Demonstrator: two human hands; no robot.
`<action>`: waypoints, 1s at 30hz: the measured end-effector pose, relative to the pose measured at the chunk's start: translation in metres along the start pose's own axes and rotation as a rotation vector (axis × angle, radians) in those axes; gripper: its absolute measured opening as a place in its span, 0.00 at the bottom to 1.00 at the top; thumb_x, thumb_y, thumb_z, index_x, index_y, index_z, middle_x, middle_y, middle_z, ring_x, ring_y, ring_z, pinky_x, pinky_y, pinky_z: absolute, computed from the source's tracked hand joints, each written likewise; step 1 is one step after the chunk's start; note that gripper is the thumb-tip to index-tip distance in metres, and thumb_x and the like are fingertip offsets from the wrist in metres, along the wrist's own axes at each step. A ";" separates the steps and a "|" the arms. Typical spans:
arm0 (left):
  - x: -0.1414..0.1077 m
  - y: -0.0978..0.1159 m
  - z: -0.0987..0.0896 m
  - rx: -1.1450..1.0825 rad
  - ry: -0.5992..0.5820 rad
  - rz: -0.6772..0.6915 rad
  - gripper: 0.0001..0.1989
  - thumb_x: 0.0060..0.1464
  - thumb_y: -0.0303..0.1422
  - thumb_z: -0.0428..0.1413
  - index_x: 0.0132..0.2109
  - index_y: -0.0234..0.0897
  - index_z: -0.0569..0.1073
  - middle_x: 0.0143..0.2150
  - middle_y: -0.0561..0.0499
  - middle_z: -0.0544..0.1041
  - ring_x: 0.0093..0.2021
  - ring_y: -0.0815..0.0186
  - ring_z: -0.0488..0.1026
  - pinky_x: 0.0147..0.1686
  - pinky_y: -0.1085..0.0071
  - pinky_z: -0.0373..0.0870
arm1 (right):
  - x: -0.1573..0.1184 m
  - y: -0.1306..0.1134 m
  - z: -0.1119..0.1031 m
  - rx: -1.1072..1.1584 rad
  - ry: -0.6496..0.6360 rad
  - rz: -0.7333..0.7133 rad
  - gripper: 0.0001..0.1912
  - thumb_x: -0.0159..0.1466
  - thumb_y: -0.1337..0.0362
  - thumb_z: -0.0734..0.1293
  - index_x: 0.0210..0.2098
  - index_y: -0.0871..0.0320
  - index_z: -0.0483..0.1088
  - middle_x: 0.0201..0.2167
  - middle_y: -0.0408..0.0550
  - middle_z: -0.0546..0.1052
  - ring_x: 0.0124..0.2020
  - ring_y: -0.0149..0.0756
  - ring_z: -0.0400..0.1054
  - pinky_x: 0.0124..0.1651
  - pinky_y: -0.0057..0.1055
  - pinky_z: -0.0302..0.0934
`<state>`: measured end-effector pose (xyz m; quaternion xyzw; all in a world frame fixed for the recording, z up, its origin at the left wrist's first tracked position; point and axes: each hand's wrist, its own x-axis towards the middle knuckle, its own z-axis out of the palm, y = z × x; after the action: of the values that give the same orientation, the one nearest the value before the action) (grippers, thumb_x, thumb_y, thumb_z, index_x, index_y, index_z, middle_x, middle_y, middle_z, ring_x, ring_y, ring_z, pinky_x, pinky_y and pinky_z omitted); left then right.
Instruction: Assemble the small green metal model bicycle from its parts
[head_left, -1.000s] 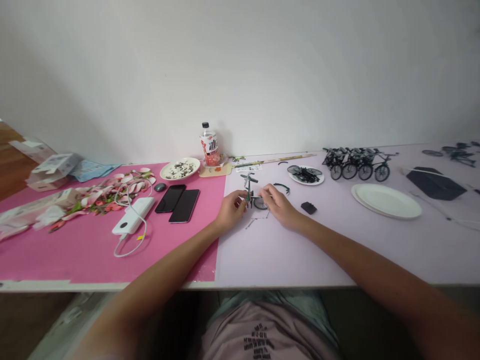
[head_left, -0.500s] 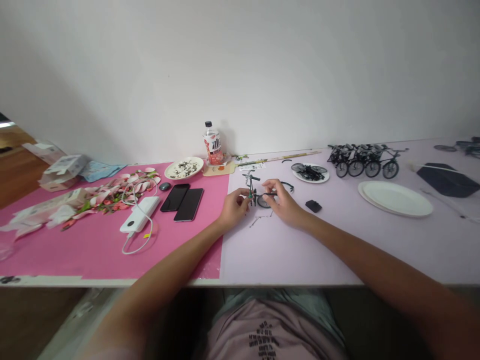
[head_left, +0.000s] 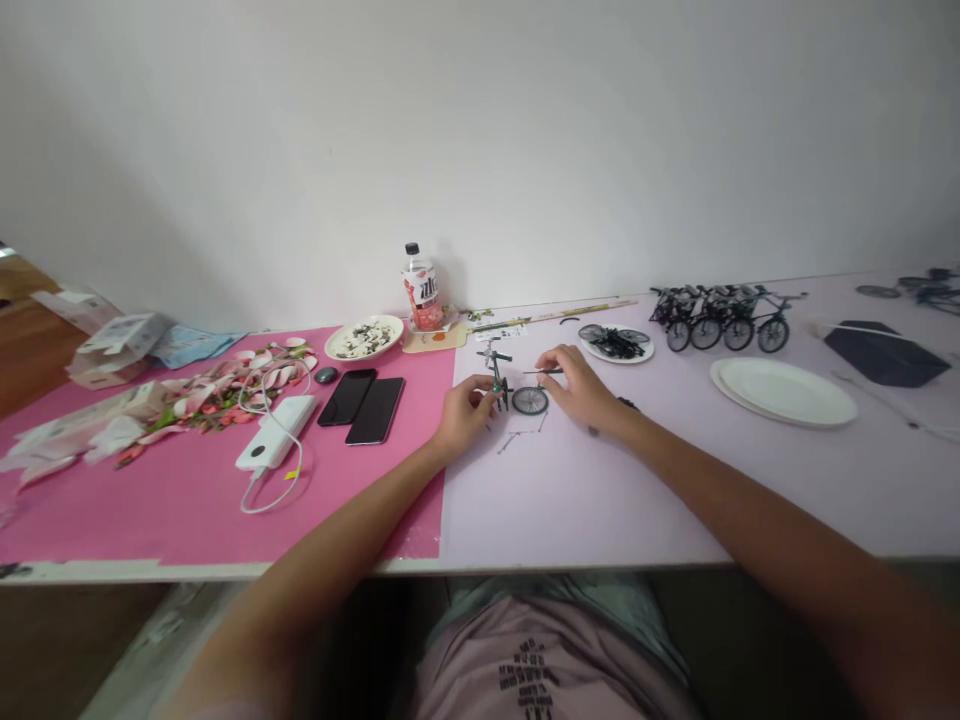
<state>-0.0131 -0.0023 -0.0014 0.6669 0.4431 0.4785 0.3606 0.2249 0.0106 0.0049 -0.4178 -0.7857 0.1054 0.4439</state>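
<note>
My left hand point(head_left: 469, 410) pinches a small dark bicycle frame point(head_left: 498, 370) with handlebars at its top, held upright over the pale part of the table. Just right of the frame is a spoked wheel point(head_left: 531, 400). My right hand point(head_left: 574, 385) is closed on a thin dark tool point(head_left: 543, 372) above that wheel, and the tool points left toward the frame. Thin grey rods point(head_left: 511, 440) lie on the surface in front of the wheel. A small black part point(head_left: 627, 403) is mostly hidden behind my right wrist.
Several assembled toy bicycles point(head_left: 724, 320) stand at the back right, beside a plate of black parts point(head_left: 651, 352). Stacked white plates point(head_left: 795, 392) lie farther right. On the left are two phones point(head_left: 375, 410), a white power bank point(head_left: 276, 432), petals point(head_left: 225, 390) and a bottle point(head_left: 424, 290).
My right hand has moved up and slightly right with the tool, away from the frame, uncovering the wheel. My left hand keeps its hold. The view has shifted slightly.
</note>
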 end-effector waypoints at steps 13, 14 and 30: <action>0.004 -0.003 -0.001 -0.055 0.038 -0.071 0.13 0.56 0.38 0.64 0.43 0.33 0.77 0.34 0.48 0.81 0.24 0.68 0.76 0.22 0.74 0.68 | 0.006 0.025 -0.014 -0.434 -0.092 0.287 0.06 0.65 0.65 0.68 0.32 0.54 0.77 0.37 0.51 0.83 0.52 0.53 0.67 0.54 0.49 0.56; 0.004 -0.003 -0.001 -0.060 0.039 -0.078 0.14 0.56 0.39 0.64 0.44 0.33 0.77 0.34 0.47 0.81 0.24 0.68 0.76 0.22 0.74 0.67 | 0.006 0.025 -0.014 -0.440 -0.103 0.293 0.07 0.65 0.65 0.68 0.31 0.54 0.77 0.37 0.52 0.83 0.51 0.54 0.66 0.54 0.49 0.56; 0.006 -0.007 -0.002 -0.026 0.097 -0.037 0.16 0.58 0.40 0.63 0.47 0.32 0.77 0.41 0.43 0.83 0.26 0.68 0.77 0.24 0.74 0.70 | 0.006 0.016 -0.010 -0.255 -0.184 0.023 0.12 0.70 0.69 0.63 0.40 0.54 0.78 0.42 0.54 0.81 0.47 0.51 0.67 0.51 0.47 0.61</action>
<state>-0.0160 0.0053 -0.0053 0.6300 0.4659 0.5092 0.3560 0.2399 0.0232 0.0058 -0.4682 -0.8253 0.0477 0.3120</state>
